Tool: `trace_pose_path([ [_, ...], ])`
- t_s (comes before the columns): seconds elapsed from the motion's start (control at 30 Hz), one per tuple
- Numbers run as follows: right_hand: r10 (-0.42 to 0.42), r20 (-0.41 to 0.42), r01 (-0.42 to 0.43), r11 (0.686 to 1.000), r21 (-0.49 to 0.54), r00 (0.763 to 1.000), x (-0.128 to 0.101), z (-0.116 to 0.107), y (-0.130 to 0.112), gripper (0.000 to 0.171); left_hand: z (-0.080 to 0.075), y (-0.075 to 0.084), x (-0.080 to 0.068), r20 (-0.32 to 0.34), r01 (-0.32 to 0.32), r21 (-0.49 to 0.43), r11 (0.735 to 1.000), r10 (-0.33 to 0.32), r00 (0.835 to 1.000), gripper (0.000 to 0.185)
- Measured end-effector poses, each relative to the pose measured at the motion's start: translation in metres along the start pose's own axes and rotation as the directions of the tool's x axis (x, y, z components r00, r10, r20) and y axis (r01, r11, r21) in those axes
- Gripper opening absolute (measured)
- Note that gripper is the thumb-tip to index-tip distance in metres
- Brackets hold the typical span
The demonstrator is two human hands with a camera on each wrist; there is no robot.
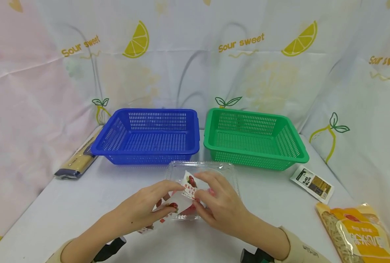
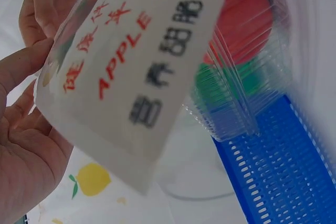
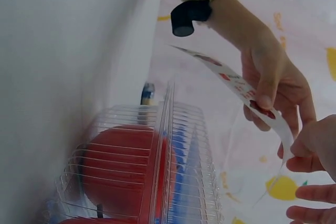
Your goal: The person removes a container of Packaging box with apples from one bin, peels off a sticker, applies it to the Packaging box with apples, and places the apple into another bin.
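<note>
A white strip of apple labels (image 1: 189, 186), printed with red fruit and lettering, is stretched between my two hands. My left hand (image 1: 148, 204) pinches it, thumb on the printed face and fingers behind. At its other end, my right hand (image 1: 219, 204) pinches the edge between thumb and fingertips. "APPLE" can be read on the strip (image 2: 126, 56) in the left wrist view. Beneath and just beyond the hands lies a closed clear plastic box (image 1: 235, 179). Red round things (image 3: 118, 169) show through its ribbed wall in the right wrist view; the hands partly cover the box from above.
Behind the box stand a blue basket (image 1: 145, 159) on the left and a green basket (image 1: 255, 157) on the right. A yellowish packet (image 1: 78, 160) lies at far left. On the right are a small white sachet (image 1: 313, 183) and an orange-and-clear bag (image 1: 362, 233).
</note>
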State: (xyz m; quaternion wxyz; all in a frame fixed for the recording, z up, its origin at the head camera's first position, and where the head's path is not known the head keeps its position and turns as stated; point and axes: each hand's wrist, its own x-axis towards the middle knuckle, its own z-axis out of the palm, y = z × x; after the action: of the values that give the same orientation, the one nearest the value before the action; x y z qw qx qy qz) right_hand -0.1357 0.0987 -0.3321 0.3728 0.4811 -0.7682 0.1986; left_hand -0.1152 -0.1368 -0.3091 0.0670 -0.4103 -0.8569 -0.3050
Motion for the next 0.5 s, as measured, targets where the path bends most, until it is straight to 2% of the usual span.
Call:
trace_pose_path([
  [0.27,-0.022,-0.039,0.021,1.0,-0.021,0.999,0.0004,-0.0002,0.0003,0.024,-0.0003,-0.0004,-0.0003,0.009,0.035,0.002,0.999,-0.035,0.999,0.051],
  [0.5,-0.012,-0.055,0.011,1.0,-0.014,0.998,-0.0008,-0.002,0.0022,0.024,-0.0017,0.001,-0.0002,0.049,0.121,-0.021,0.992,-0.12,0.992,0.049],
])
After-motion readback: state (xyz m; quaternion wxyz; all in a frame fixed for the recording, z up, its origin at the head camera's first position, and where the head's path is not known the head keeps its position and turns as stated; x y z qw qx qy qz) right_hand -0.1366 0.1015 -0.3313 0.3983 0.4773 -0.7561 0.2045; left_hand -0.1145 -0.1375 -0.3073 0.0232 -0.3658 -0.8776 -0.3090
